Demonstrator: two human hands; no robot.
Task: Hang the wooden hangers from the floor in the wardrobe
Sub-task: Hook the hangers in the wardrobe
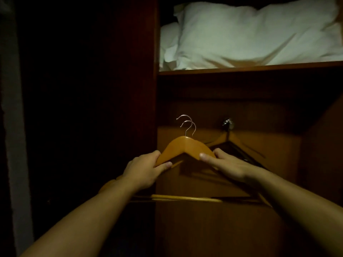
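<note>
I hold two orange wooden hangers stacked together inside the open wardrobe, their two metal hooks pointing up. My left hand grips their left shoulder. My right hand grips the right shoulder, thumb pressed on the front. Their bottom bar runs across below my wrists. Just to the right, another wooden hanger hangs from a shiny metal rail end, half in shadow. My held hooks sit left of that rail and apart from it.
A wooden shelf crosses the wardrobe above, carrying white pillows. A dark wardrobe panel stands to the left, with blackness beyond it and a pale wall strip at far left. The lighting is dim.
</note>
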